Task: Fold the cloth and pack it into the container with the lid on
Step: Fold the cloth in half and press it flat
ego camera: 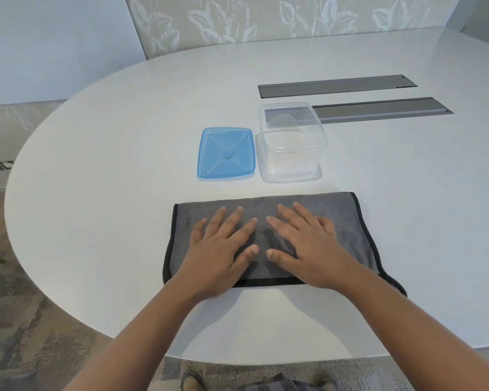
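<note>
Pale, rounded worktop before a leaf-patterned wall, two grey slot covers set into the far right. On the near middle, a grey, black-edged, nappy cloth, folded to a wide rectangle. Left hand pressed flat, grip wide, fingers spread; right hand likewise beside it. Beyond, a blue square lid, off; just right, a clear square container, empty. Probably one fold done; further folding, packing, lidding left.
</note>
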`<state>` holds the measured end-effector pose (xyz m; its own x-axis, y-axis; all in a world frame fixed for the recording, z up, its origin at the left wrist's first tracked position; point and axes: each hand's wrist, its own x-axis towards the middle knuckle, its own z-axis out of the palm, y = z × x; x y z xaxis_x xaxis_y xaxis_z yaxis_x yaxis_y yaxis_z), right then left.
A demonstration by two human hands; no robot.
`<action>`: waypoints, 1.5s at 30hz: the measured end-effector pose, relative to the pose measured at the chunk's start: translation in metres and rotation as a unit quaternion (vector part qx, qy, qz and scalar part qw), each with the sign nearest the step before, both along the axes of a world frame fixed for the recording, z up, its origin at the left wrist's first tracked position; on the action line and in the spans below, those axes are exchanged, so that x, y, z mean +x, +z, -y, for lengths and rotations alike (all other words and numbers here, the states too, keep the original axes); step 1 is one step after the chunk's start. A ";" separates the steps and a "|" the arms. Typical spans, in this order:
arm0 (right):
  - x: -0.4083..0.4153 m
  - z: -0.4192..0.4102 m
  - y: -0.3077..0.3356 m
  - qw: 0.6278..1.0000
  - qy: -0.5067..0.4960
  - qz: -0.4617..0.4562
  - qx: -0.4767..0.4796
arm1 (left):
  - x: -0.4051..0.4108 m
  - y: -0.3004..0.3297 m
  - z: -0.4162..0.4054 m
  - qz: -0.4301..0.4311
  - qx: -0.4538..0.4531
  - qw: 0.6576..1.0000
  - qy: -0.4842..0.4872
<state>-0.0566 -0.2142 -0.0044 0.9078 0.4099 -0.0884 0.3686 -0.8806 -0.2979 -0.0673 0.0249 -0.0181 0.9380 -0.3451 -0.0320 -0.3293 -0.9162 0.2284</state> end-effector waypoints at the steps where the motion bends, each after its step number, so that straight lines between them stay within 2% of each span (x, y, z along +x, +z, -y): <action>1: -0.001 -0.001 -0.007 1.000 0.007 0.003 -0.030 | 0.001 -0.003 0.005 -0.002 0.011 1.000 -0.009; 4: -0.003 0.000 -0.021 0.997 0.004 -0.007 -0.076 | 0.004 -0.014 0.006 -0.015 0.051 0.999 -0.003; 11: 0.006 0.008 -0.026 0.996 -0.052 -0.023 -0.070 | 0.014 -0.015 -0.011 -0.025 0.052 0.998 0.026; 15: 0.019 0.002 -0.021 0.995 -0.077 0.044 -0.048 | 0.022 -0.010 0.007 0.027 0.025 0.999 0.015; 17: 0.027 -0.001 -0.020 0.995 -0.068 0.049 -0.049 | 0.028 -0.011 0.017 0.039 0.020 0.999 -0.002; 22: 0.037 0.008 -0.031 0.993 -0.096 0.018 -0.071 | 0.039 -0.021 0.016 -0.019 0.035 0.999 0.030; 32: 0.047 0.057 -0.033 0.976 -0.202 0.004 -0.087 | 0.048 -0.017 -0.022 -0.030 0.060 0.992 0.107; 39: 0.043 0.060 -0.035 0.973 -0.213 0.024 -0.084 | 0.044 -0.017 -0.045 0.011 0.040 0.989 0.145; 45: 0.037 0.061 -0.034 0.969 -0.219 0.112 -0.033 | 0.036 -0.014 -0.049 0.071 -0.014 0.986 0.152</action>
